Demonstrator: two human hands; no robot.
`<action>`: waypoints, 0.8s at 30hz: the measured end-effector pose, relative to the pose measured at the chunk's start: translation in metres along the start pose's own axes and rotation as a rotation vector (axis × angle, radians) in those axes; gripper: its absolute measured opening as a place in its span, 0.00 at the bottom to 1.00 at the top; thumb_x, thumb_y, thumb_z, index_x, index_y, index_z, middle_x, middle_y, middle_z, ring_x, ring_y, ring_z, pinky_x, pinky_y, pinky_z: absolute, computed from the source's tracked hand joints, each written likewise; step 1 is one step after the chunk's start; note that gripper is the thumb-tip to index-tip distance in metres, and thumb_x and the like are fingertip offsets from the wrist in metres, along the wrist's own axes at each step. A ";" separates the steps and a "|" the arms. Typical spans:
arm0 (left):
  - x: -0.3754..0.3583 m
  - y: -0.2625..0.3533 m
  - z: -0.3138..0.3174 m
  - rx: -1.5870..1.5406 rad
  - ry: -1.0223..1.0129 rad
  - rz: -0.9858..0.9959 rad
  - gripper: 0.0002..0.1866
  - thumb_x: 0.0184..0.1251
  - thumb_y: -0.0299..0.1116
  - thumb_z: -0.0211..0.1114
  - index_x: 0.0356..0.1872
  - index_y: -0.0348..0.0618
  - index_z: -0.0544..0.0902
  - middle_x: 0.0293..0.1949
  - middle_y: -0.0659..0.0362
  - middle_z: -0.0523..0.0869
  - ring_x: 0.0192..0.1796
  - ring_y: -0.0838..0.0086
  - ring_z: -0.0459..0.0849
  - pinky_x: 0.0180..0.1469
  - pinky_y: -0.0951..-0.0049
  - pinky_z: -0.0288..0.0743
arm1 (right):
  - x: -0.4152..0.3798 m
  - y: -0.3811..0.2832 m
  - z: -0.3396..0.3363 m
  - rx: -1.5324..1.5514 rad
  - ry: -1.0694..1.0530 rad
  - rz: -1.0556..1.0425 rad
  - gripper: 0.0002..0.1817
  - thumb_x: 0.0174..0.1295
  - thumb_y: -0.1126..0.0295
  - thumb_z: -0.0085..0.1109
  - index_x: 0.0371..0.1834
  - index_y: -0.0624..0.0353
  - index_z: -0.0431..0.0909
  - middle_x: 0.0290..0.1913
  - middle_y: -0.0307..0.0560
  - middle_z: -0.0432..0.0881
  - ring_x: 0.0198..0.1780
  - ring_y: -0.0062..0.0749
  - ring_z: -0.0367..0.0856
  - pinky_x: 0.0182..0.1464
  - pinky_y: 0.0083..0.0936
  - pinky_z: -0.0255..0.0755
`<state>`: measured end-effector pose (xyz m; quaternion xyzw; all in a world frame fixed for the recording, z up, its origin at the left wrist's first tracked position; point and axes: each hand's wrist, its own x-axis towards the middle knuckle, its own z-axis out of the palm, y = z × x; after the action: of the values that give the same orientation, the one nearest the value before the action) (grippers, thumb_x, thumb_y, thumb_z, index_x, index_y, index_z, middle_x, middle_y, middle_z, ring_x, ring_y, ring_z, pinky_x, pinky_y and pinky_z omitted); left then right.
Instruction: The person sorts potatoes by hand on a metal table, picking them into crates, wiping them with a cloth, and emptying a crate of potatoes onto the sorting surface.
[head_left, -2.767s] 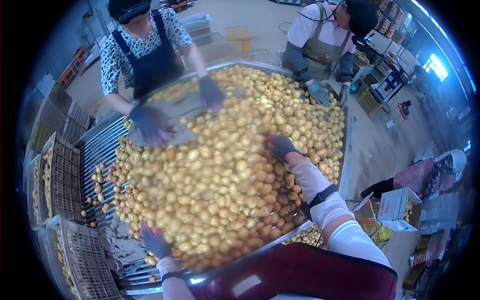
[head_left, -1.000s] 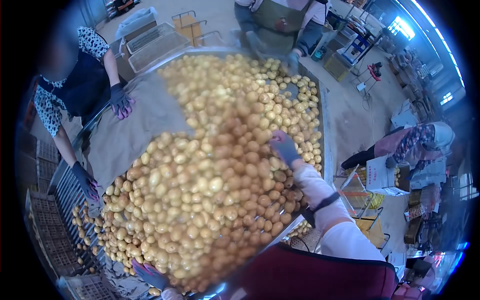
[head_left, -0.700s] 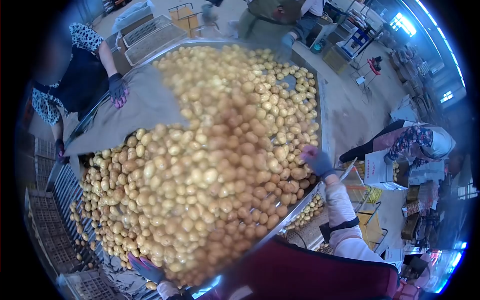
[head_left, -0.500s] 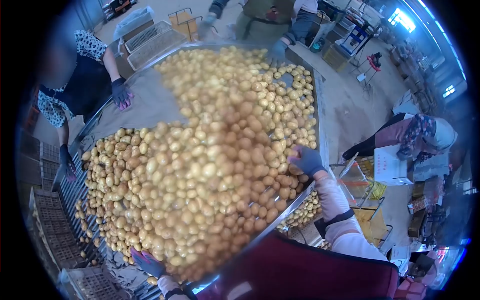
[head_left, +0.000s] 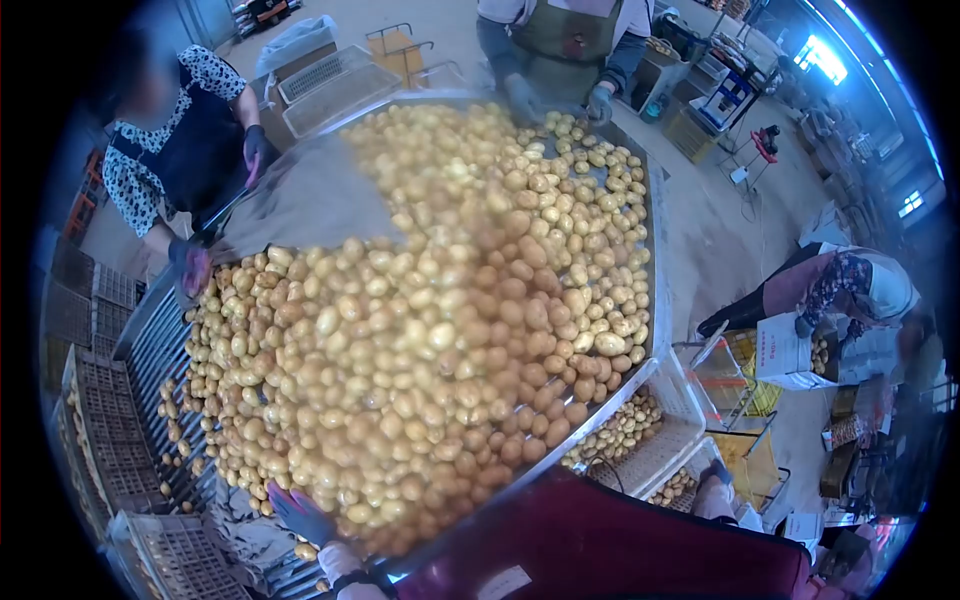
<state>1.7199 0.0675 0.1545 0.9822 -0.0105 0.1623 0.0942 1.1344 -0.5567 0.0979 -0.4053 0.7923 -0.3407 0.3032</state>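
Observation:
A wide pile of potatoes [head_left: 400,320] covers the metal sorting table [head_left: 655,250]. My left hand [head_left: 300,515], in a grey and pink glove, lies open with its fingers stretched against the near-left edge of the pile. My right hand [head_left: 714,476], also gloved, is low at the right, by the rim of a pale plastic crate [head_left: 697,455] with small potatoes in it. Its fingers are too small and partly hidden to make out. Just above that stands another pale crate [head_left: 680,395], also holding potatoes.
A grey cloth [head_left: 310,200] lies over the far-left table. Two co-workers' gloved hands rest around the pile: one person [head_left: 190,150] left, one [head_left: 565,50] across. Metal rollers [head_left: 150,390] and stacked crates [head_left: 110,420] flank the left. Another person [head_left: 850,285] bends over a carton.
My right hand has left the pile's right edge and dropped down to the crates. My left hand stays near the same spot. The co-workers' hands have shifted.

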 end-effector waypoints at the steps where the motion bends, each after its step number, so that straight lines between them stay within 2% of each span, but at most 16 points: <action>1: 0.000 0.002 -0.003 -0.004 0.002 0.010 0.27 0.83 0.41 0.42 0.74 0.33 0.64 0.73 0.43 0.68 0.75 0.50 0.65 0.78 0.54 0.53 | -0.002 0.013 -0.005 -0.083 0.057 0.063 0.23 0.66 0.58 0.58 0.56 0.65 0.74 0.48 0.51 0.80 0.46 0.37 0.77 0.50 0.32 0.73; 3: 0.001 0.007 -0.003 -0.016 0.007 0.012 0.27 0.84 0.42 0.41 0.74 0.33 0.64 0.73 0.43 0.68 0.75 0.50 0.65 0.78 0.54 0.53 | -0.007 0.019 0.017 -0.197 0.108 0.016 0.23 0.66 0.62 0.57 0.60 0.65 0.73 0.51 0.52 0.79 0.49 0.37 0.77 0.52 0.31 0.73; 5: 0.001 0.010 -0.006 -0.024 0.006 0.003 0.28 0.84 0.42 0.41 0.74 0.33 0.64 0.73 0.43 0.68 0.75 0.50 0.65 0.78 0.54 0.52 | -0.023 -0.006 0.071 -0.168 0.071 -0.197 0.24 0.65 0.67 0.56 0.63 0.65 0.71 0.55 0.53 0.78 0.53 0.37 0.77 0.55 0.31 0.73; 8: 0.001 0.008 -0.004 -0.023 -0.005 -0.004 0.28 0.84 0.42 0.41 0.74 0.34 0.64 0.73 0.43 0.68 0.75 0.50 0.65 0.78 0.55 0.53 | -0.126 -0.145 0.181 0.146 -0.220 -0.578 0.27 0.64 0.73 0.54 0.69 0.64 0.69 0.60 0.54 0.77 0.57 0.38 0.77 0.58 0.30 0.72; 9: 0.001 0.006 -0.004 -0.022 -0.007 -0.011 0.27 0.84 0.42 0.41 0.74 0.34 0.64 0.73 0.44 0.68 0.75 0.51 0.65 0.78 0.55 0.53 | -0.180 -0.204 0.210 0.198 -0.256 -0.783 0.24 0.65 0.74 0.54 0.66 0.65 0.71 0.58 0.52 0.78 0.56 0.38 0.77 0.59 0.32 0.73; 10: 0.001 0.008 -0.005 -0.029 -0.008 -0.017 0.27 0.84 0.42 0.41 0.74 0.35 0.64 0.74 0.44 0.68 0.75 0.50 0.64 0.78 0.54 0.54 | -0.204 -0.241 0.235 0.132 -0.414 -0.969 0.24 0.66 0.73 0.58 0.66 0.63 0.72 0.57 0.51 0.78 0.57 0.38 0.78 0.58 0.33 0.74; 11: 0.002 0.009 -0.007 -0.019 -0.011 -0.014 0.27 0.84 0.42 0.41 0.74 0.35 0.64 0.74 0.44 0.67 0.76 0.50 0.64 0.78 0.54 0.54 | -0.230 -0.273 0.259 0.039 -0.473 -1.181 0.21 0.66 0.65 0.60 0.61 0.59 0.76 0.54 0.54 0.81 0.56 0.45 0.80 0.59 0.36 0.73; 13: 0.001 0.012 -0.009 0.000 -0.014 -0.017 0.27 0.84 0.42 0.41 0.74 0.36 0.64 0.74 0.44 0.67 0.76 0.50 0.64 0.78 0.54 0.54 | -0.254 -0.291 0.327 -0.003 -0.637 -1.393 0.20 0.63 0.63 0.63 0.58 0.52 0.79 0.50 0.52 0.83 0.51 0.48 0.82 0.55 0.39 0.76; 15: 0.002 0.014 -0.011 0.000 -0.034 -0.041 0.28 0.83 0.44 0.41 0.74 0.36 0.64 0.74 0.43 0.66 0.76 0.47 0.63 0.77 0.52 0.55 | -0.291 -0.315 0.364 -0.392 -0.671 -1.278 0.19 0.60 0.59 0.66 0.54 0.49 0.80 0.48 0.50 0.83 0.48 0.47 0.83 0.52 0.40 0.77; 18: 0.002 0.016 -0.012 -0.013 -0.040 -0.068 0.29 0.83 0.45 0.41 0.74 0.35 0.64 0.74 0.42 0.66 0.76 0.46 0.62 0.77 0.51 0.55 | -0.297 -0.345 0.415 -0.571 -0.660 -1.282 0.22 0.56 0.56 0.70 0.52 0.49 0.81 0.45 0.48 0.84 0.46 0.46 0.84 0.49 0.39 0.78; 21: 0.005 0.020 -0.015 -0.036 -0.052 -0.081 0.30 0.83 0.46 0.41 0.74 0.34 0.64 0.74 0.42 0.66 0.76 0.45 0.61 0.77 0.50 0.54 | -0.276 -0.355 0.419 -0.369 -0.922 -1.064 0.26 0.52 0.54 0.75 0.51 0.52 0.81 0.43 0.49 0.86 0.44 0.41 0.86 0.46 0.35 0.78; 22: 0.006 0.023 -0.018 -0.040 -0.049 -0.074 0.30 0.83 0.46 0.41 0.74 0.34 0.64 0.74 0.42 0.65 0.76 0.45 0.61 0.77 0.50 0.53 | -0.272 -0.354 0.416 -0.316 -0.965 -1.127 0.25 0.50 0.54 0.76 0.48 0.53 0.81 0.41 0.48 0.86 0.41 0.38 0.86 0.45 0.33 0.79; 24: 0.007 0.025 -0.018 -0.037 -0.052 -0.068 0.30 0.83 0.46 0.41 0.74 0.34 0.64 0.74 0.42 0.65 0.76 0.45 0.61 0.78 0.49 0.52 | -0.267 -0.356 0.412 -0.493 -1.030 -1.195 0.24 0.51 0.55 0.76 0.48 0.53 0.81 0.41 0.47 0.86 0.40 0.35 0.85 0.45 0.32 0.79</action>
<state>1.7195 0.0468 0.1776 0.9839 0.0172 0.1334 0.1178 1.7313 -0.6079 0.1908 -0.9187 0.2569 -0.0323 0.2983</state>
